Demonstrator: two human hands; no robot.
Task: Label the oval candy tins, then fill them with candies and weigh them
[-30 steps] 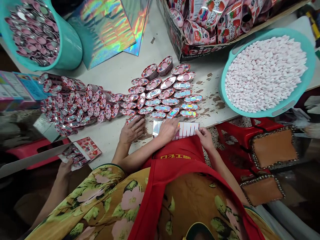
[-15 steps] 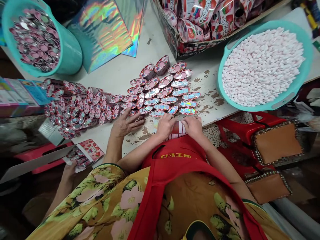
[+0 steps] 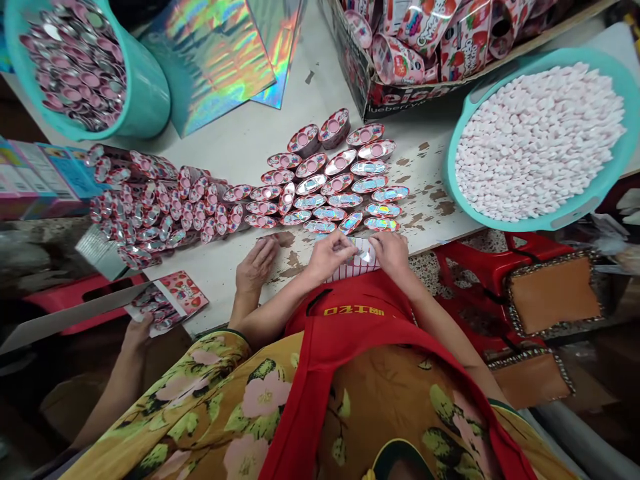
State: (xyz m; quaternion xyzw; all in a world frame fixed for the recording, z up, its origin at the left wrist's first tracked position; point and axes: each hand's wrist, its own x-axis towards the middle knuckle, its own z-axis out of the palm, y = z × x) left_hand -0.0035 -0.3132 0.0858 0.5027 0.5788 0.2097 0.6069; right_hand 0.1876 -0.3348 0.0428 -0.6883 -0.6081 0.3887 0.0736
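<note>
Sheet [image 3: 350, 270], flat, white, red-lined, lies at left hand [image 3: 327, 259], fingertips pinched together; right hand [image 3: 393, 253] curls alongside, grip unclear.

Left hand [image 3: 326, 259] and right hand [image 3: 393, 255] partly hide the sheet [image 3: 353, 269] — the view's top crops the carton [image 3: 395, 100].

Packing workshop, scuffed worktable [image 3: 420, 230], rows of identical packs [image 3: 330, 187], tub of loose white pieces [image 3: 453, 157], stocked carton [image 3: 367, 93]
</note>
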